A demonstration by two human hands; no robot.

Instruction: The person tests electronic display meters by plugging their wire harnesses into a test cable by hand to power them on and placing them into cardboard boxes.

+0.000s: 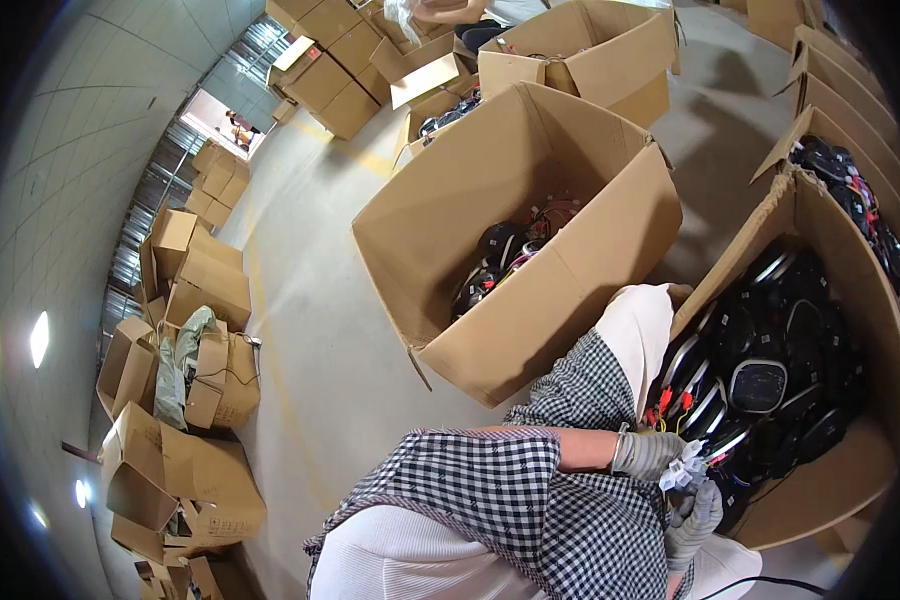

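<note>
Both my hands wear grey-white striped gloves and meet in front of the box at the right. My left hand (646, 453) is closed at a cluster of white plastic connectors (683, 468). Just below it, my right hand (696, 518) has its fingers curled against the same cluster from underneath. Red and yellow wires with red plugs (667, 402) rise beside my left hand. Right next to the hands, an open cardboard box (850, 490) holds many black rounded devices, one with a silver-rimmed square face (758, 386). My fingertips are partly hidden by the connectors.
Ahead stands another open cardboard box (570, 310) with a few black devices and wires inside. More open boxes (610, 60) stand behind it, and a row of boxes (850, 80) lines the right. Cardboard boxes (210, 490) are stacked along the left. A black cable (770, 580) runs at lower right.
</note>
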